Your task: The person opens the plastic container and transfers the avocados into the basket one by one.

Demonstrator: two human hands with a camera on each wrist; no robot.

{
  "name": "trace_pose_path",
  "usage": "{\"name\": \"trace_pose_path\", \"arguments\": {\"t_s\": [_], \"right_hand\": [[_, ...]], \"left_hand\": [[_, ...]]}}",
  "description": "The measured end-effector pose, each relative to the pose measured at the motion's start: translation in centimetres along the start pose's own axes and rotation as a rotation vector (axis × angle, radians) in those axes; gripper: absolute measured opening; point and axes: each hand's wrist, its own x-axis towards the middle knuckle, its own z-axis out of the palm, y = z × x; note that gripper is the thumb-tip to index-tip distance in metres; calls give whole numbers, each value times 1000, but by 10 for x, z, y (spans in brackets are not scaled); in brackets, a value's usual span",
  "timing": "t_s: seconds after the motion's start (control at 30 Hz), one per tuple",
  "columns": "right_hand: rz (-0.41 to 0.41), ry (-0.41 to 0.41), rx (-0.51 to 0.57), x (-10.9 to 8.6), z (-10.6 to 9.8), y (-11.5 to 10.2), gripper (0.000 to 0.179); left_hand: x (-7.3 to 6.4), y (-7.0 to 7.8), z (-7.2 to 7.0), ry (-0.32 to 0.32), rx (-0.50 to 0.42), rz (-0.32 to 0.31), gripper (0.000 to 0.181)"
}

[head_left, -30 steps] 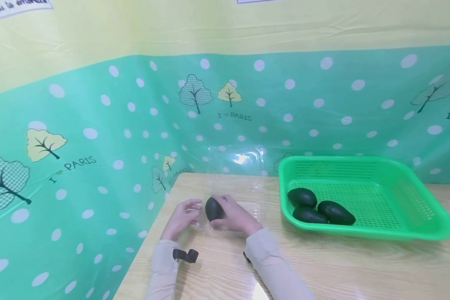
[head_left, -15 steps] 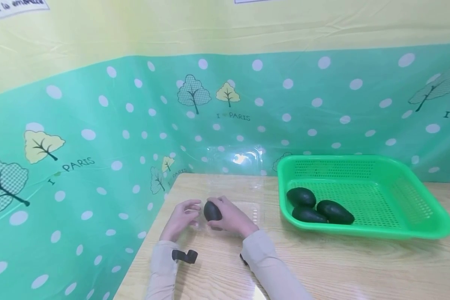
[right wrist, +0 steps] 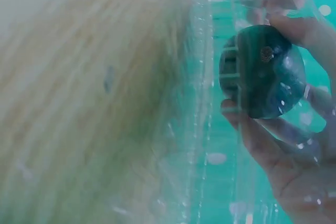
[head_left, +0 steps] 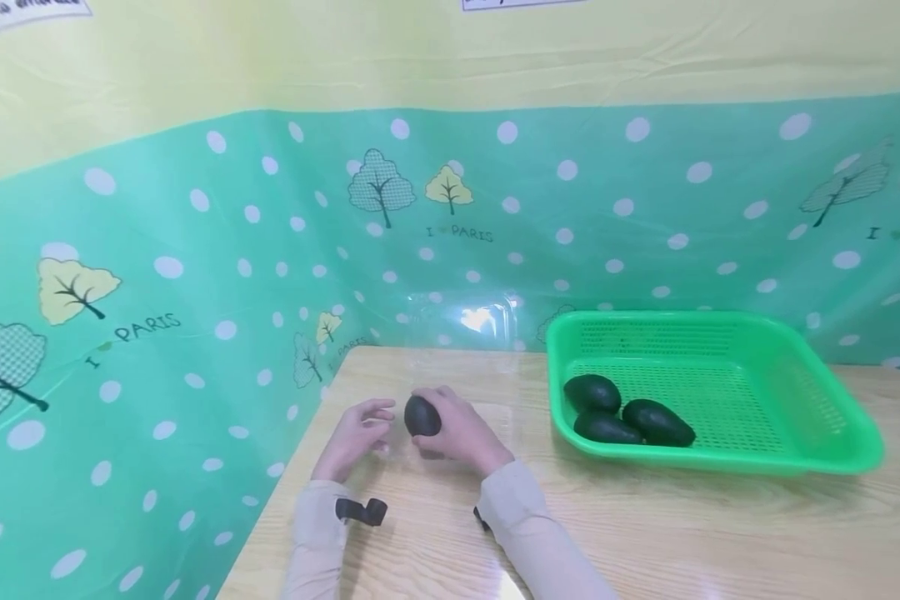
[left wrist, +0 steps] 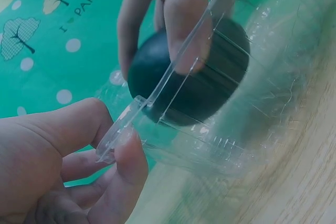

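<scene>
A dark, nearly black avocado is gripped by my right hand, fingers over its far side and thumb on its near side in the head view. It is within the clear plastic clamshell container, whose lid stands raised at the back. My left hand is at the container's left side. In the left wrist view its thumb and forefinger pinch the clear rim. The right wrist view looks through the clear plastic wall at the avocado's stem end.
To the right stands a green perforated basket with three dark avocados grouped in its left end. Everything rests on a light wooden table. A green and yellow printed cloth hangs behind and to the left.
The head view has shifted slightly, so everything appears a little further left. Both hands keep their holds, with the avocado staying almost in place over the container.
</scene>
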Motion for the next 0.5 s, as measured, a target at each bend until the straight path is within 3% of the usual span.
{"name": "trace_pose_path", "arguments": {"t_s": [0.5], "right_hand": [[1,66,-15,-12,-28,-1,75]], "left_hand": [[-2,2,0,-35,5,-2,53]]}}
